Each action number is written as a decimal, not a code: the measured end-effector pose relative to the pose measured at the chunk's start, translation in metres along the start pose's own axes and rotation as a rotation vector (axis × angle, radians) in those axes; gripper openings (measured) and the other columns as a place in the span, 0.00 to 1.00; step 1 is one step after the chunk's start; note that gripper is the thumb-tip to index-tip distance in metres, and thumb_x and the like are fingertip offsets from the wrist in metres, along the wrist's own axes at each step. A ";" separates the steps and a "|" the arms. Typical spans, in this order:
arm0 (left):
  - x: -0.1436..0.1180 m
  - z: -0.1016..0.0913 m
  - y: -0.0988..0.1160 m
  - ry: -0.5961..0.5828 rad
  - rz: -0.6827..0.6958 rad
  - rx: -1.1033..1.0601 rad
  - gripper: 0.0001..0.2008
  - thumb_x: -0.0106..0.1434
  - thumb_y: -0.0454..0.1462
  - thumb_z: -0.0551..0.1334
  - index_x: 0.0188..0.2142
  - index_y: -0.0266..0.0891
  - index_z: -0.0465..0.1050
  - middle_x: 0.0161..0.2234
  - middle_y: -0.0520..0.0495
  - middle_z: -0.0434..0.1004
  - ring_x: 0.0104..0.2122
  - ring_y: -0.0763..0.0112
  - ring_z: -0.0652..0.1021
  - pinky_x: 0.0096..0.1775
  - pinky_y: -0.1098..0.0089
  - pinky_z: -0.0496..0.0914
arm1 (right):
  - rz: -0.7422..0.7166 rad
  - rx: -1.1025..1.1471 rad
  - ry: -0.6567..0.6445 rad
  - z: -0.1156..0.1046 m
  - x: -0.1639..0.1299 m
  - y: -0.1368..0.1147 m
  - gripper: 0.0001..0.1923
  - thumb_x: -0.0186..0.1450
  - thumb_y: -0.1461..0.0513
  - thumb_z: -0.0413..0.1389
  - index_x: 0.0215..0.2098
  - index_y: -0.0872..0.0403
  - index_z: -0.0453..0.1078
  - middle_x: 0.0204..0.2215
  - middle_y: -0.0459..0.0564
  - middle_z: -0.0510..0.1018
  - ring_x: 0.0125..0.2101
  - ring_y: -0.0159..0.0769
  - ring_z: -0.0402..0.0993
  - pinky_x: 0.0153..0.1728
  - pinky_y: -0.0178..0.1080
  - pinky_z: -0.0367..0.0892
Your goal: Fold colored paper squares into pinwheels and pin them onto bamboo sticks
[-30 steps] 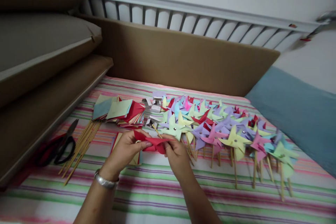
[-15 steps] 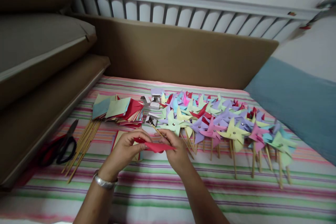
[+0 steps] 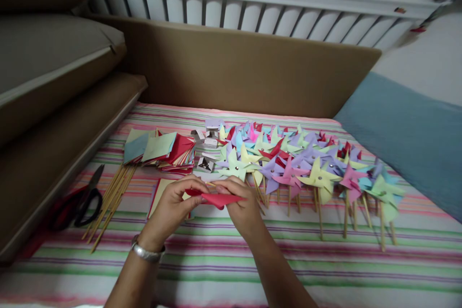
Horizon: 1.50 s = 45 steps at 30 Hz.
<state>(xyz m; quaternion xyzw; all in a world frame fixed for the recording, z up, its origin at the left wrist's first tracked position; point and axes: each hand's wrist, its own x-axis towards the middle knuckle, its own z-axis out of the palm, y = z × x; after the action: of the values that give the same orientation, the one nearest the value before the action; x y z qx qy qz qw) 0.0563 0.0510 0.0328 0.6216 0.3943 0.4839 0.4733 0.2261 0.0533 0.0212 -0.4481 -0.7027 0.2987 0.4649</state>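
over the striped cloth [image 3: 231,250], the left hand [image 3: 173,207] and right hand [image 3: 241,207] both pinched a folded red paper [image 3: 218,198] held between them, near the finished pinwheels [image 3: 306,168]. the fold would likely go best with corners gathered evenly at the centre and fingertips kept close together.

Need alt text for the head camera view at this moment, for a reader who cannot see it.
Two bare hands, the left hand and the right hand, pinch a folded red paper above a striped sheet. Finished paper pinwheels on sticks lie to the right; stacked paper squares, wooden sticks and scissors lie left.
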 end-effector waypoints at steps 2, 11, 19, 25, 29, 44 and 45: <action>0.000 0.000 0.000 0.023 0.029 0.005 0.03 0.53 0.36 0.65 0.27 0.39 0.77 0.28 0.46 0.76 0.34 0.66 0.75 0.40 0.67 0.67 | -0.002 0.045 0.017 -0.001 0.001 -0.002 0.11 0.61 0.66 0.52 0.35 0.51 0.76 0.28 0.48 0.75 0.31 0.35 0.71 0.33 0.35 0.65; -0.001 0.003 0.001 0.100 0.056 -0.001 0.02 0.52 0.35 0.66 0.27 0.40 0.79 0.33 0.43 0.76 0.36 0.64 0.75 0.42 0.66 0.68 | 0.010 0.119 0.055 -0.005 0.001 -0.008 0.11 0.56 0.69 0.54 0.32 0.50 0.76 0.26 0.47 0.75 0.30 0.34 0.71 0.30 0.34 0.65; -0.002 0.002 0.000 0.121 0.092 0.013 0.03 0.53 0.33 0.65 0.28 0.41 0.78 0.34 0.45 0.76 0.38 0.64 0.75 0.43 0.66 0.67 | -0.005 0.129 0.055 -0.004 0.002 -0.011 0.11 0.55 0.70 0.54 0.31 0.51 0.75 0.26 0.47 0.75 0.29 0.34 0.71 0.30 0.35 0.64; -0.003 0.002 -0.002 0.134 0.078 -0.008 0.04 0.52 0.32 0.65 0.27 0.42 0.78 0.34 0.46 0.77 0.37 0.64 0.76 0.43 0.66 0.67 | -0.032 0.103 0.033 -0.004 0.000 -0.012 0.12 0.56 0.70 0.52 0.32 0.52 0.75 0.26 0.47 0.75 0.31 0.35 0.71 0.32 0.35 0.64; -0.003 0.002 -0.002 0.143 0.071 -0.019 0.03 0.52 0.32 0.65 0.28 0.42 0.78 0.33 0.46 0.78 0.37 0.64 0.76 0.42 0.66 0.67 | -0.019 0.099 0.020 -0.004 -0.001 -0.013 0.12 0.57 0.69 0.52 0.33 0.51 0.75 0.27 0.47 0.74 0.31 0.35 0.70 0.32 0.35 0.64; -0.002 0.000 -0.007 0.150 0.147 -0.043 0.03 0.53 0.32 0.65 0.28 0.40 0.76 0.32 0.47 0.77 0.36 0.66 0.76 0.42 0.67 0.68 | -0.030 0.107 0.022 -0.001 0.000 -0.012 0.14 0.54 0.72 0.52 0.33 0.53 0.75 0.27 0.47 0.74 0.30 0.34 0.70 0.32 0.35 0.63; -0.002 -0.001 -0.007 0.150 0.149 -0.038 0.03 0.53 0.31 0.65 0.28 0.40 0.76 0.32 0.47 0.77 0.36 0.67 0.76 0.42 0.67 0.68 | -0.030 0.107 0.023 -0.001 0.000 -0.013 0.14 0.54 0.72 0.52 0.33 0.53 0.75 0.27 0.47 0.74 0.30 0.34 0.70 0.32 0.35 0.63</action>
<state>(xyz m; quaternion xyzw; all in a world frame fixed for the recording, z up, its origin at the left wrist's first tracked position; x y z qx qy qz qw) 0.0551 0.0509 0.0258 0.6022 0.3718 0.5704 0.4169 0.2228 0.0481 0.0323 -0.4156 -0.6871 0.3236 0.5005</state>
